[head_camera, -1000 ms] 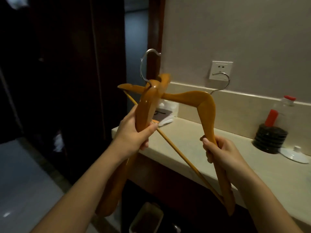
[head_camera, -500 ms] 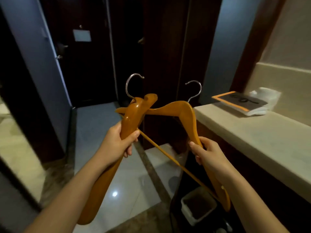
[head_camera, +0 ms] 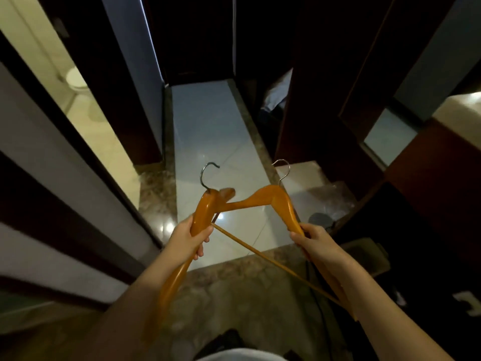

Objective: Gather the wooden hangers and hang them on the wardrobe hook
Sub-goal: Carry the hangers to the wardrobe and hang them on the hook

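Left hand [head_camera: 192, 238] grips one wooden hanger [head_camera: 203, 209], right hand [head_camera: 312, 241] a second hanger [head_camera: 263, 198], crossing over glossy floor tiles [head_camera: 208, 121]; dark wardrobe [head_camera: 312, 87] ahead, perhaps a bin [head_camera: 369, 254] at right.

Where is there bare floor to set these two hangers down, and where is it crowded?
Bare: the glossy white tile strip between the blue-grey wall and the dark wardrobe panel. Crowded: lower right, where a waste bin sits among dark clutter.
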